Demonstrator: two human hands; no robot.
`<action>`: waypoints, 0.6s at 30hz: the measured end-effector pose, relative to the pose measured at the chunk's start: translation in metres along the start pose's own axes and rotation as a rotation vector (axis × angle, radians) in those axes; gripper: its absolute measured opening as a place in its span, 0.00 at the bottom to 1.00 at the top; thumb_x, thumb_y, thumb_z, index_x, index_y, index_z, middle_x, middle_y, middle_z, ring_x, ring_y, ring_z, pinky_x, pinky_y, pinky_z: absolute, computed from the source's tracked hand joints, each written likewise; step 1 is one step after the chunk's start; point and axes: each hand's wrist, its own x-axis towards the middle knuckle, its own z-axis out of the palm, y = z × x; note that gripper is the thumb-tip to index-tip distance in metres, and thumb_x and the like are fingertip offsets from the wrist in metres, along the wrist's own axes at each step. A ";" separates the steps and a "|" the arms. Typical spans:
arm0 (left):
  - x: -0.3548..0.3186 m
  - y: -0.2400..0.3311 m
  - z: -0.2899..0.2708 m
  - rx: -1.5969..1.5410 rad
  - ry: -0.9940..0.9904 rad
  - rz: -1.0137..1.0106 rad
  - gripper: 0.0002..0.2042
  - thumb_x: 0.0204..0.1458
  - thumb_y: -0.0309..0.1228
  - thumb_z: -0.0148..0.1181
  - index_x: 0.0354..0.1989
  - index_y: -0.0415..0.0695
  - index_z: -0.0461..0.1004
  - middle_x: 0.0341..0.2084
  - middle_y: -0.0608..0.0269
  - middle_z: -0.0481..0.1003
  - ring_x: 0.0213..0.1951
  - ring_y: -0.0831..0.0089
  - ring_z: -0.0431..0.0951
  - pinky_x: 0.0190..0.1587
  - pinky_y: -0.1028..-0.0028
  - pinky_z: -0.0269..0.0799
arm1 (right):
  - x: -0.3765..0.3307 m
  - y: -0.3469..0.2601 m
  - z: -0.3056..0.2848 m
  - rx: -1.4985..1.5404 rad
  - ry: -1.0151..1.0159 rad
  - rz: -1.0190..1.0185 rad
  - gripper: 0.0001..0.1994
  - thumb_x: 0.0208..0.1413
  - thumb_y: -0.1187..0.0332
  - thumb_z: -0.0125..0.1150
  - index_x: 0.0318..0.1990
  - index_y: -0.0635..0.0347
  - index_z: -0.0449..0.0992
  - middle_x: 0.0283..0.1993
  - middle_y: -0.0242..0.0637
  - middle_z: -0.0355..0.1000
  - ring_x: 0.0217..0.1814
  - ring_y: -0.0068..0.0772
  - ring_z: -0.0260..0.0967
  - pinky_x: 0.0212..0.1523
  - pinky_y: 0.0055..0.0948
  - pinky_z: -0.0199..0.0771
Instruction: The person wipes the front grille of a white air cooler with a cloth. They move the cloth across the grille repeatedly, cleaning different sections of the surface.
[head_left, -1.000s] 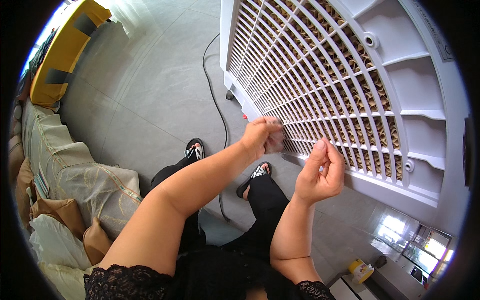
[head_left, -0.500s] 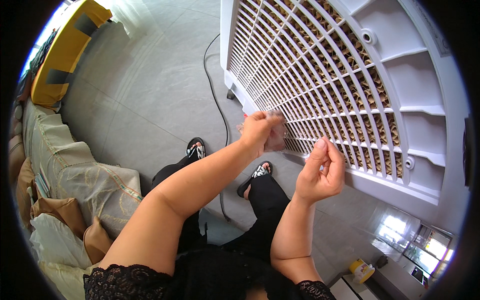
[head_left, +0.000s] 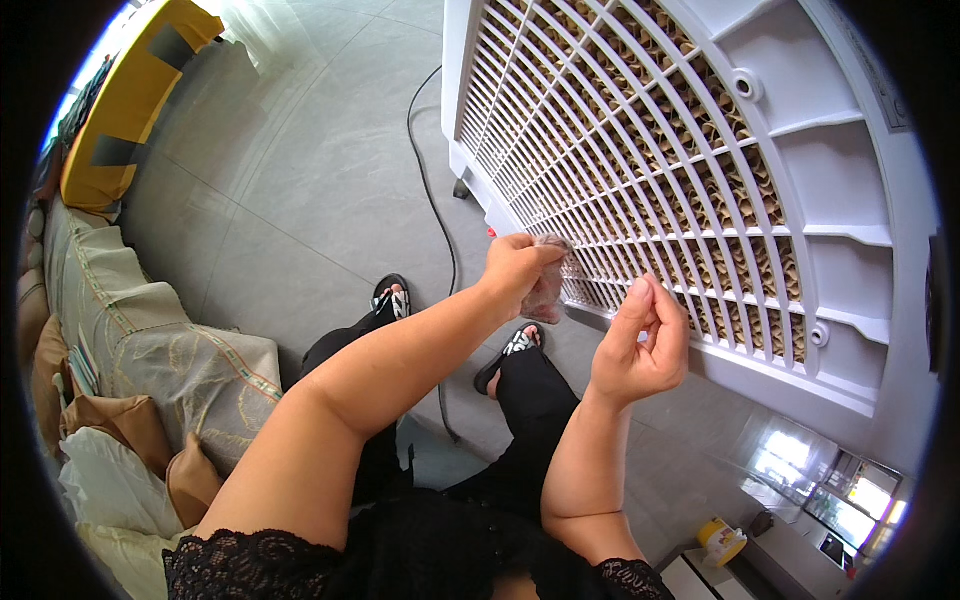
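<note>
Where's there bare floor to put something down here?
The widest bare patch is the grey floor between the yellow object and the black cable. It's crowded on the left, with patterned cloth and brown items, and before the white grille, where the left hand holds crumpled film and the right hand hovers.

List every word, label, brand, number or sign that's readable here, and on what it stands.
No text reads clearly enough to quote.
White slatted appliance: label at upper right edge, too small and blurred.
Yellow tub: printed marks, too small.
Black sandals: white strap markings, no certain letters.
Crumpled translucent film in left hand: no lettering visible.
</note>
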 end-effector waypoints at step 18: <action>0.033 -0.006 0.004 -0.085 0.216 0.113 0.05 0.50 0.24 0.61 0.35 0.37 0.74 0.22 0.63 0.74 0.18 0.77 0.70 0.18 0.73 0.67 | -0.001 0.003 0.000 0.021 -0.004 0.035 0.04 0.52 0.77 0.64 0.36 0.68 0.79 0.23 0.32 0.71 0.18 0.20 0.61 0.18 0.19 0.59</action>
